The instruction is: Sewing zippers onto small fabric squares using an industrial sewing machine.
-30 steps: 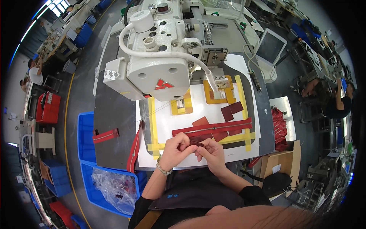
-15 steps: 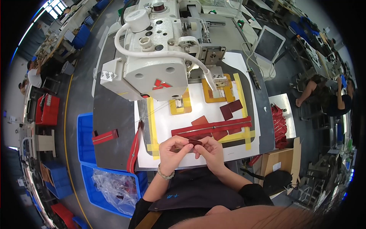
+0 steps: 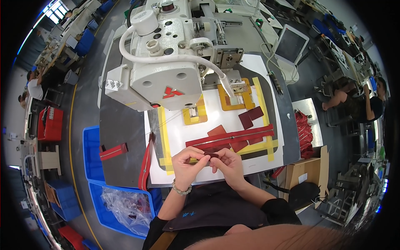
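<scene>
A small dark red folded piece (image 3: 211, 154), which looks like leather or fabric, is pinched between my two hands over the near edge of the work table. My left hand (image 3: 186, 166), with a beaded bracelet at the wrist, grips its left end by thumb and fingers. At the other end my right hand (image 3: 230, 166) holds it the same way. Just beyond my fingers a long red zipper strip (image 3: 233, 136) lies across several reddish patches (image 3: 238, 146). Farther right are two dark red patches (image 3: 246, 121), partly overlapping.
A large white sewing machine (image 3: 164, 79) stands over the table, with yellow frames (image 3: 237, 102) by its needle area. One red zipper strip (image 3: 145, 168) hangs over the front edge; a shorter one (image 3: 113, 152) lies left. Blue bins (image 3: 93, 156) and a cardboard box (image 3: 306, 168) flank the table.
The whole view has shifted slightly. Both hands keep hold of the dark red piece, which now looks a little flatter between the fingers.
</scene>
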Motion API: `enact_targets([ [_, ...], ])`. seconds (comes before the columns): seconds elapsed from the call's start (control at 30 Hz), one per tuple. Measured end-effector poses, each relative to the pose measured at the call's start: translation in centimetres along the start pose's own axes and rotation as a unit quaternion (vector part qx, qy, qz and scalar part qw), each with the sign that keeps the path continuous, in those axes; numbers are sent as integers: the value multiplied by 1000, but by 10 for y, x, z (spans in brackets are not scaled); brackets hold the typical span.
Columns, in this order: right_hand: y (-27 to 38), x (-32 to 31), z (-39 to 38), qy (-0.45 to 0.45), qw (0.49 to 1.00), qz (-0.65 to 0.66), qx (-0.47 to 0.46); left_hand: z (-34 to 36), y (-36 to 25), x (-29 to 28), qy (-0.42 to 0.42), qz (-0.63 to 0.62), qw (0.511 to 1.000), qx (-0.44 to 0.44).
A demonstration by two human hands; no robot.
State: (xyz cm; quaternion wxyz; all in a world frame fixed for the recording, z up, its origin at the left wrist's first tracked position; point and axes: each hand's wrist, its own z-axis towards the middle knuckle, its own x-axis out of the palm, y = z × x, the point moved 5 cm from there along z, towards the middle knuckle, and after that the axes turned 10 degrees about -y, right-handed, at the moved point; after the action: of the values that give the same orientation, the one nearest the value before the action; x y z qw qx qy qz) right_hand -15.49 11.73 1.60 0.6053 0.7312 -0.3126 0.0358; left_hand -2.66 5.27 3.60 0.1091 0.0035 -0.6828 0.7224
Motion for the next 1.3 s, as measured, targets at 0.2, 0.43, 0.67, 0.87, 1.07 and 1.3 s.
enact_targets([
  [0.2,-5,-7,2,4,1000,15,-2,1,-7,8,0,43,999,2],
  [0.43,-3,-10,4,16,998,51,26,-1,-20,21,133,243,956,97],
  [0.67,-4,-11,5,7,999,45,27,-1,-19,22,121,255,953,114],
  [0.87,-5,-9,5,3,999,42,31,-1,-19,20,110,260,953,112],
  [1.07,-5,-8,5,7,998,45,42,0,-19,19,102,256,955,107],
  [1.3,-9,-8,8,11,998,45,53,4,-18,18,128,266,950,100],
])
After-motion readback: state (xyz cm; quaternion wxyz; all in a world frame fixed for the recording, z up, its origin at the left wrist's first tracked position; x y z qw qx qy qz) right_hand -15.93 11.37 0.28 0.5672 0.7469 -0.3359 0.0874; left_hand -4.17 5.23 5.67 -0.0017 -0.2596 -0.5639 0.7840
